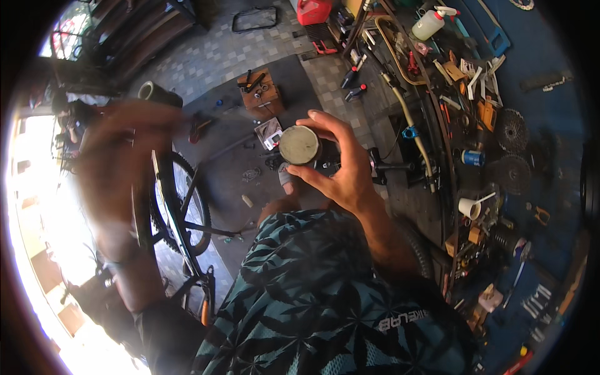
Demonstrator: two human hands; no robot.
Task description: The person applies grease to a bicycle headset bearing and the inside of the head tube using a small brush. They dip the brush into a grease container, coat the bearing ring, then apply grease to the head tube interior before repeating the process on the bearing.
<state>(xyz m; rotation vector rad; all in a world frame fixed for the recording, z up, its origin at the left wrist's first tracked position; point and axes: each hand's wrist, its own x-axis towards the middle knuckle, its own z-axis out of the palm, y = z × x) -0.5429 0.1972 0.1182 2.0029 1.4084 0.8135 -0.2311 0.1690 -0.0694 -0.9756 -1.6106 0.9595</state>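
Observation:
In front of my chest, my right hand (340,162) grips a small round tin (300,145) by its rim, thumb on the near side and fingers on the far side. The tin's pale, scuffed greyish face is turned up toward me. My left hand (128,150) is raised at the left, smeared by motion, so its fingers cannot be read. It is nearest to a bicycle frame (165,194) with a dark tube end (156,94) at its top. Whether the hand touches the frame cannot be told.
A wooden block (259,94) with small tools on it stands on a dark mat (231,156). On the right, a crowded bench holds a spray bottle (431,24), a white cup (469,208), a blue can (472,157) and cassette sprockets (515,130). A bicycle wheel (199,212) is at the left.

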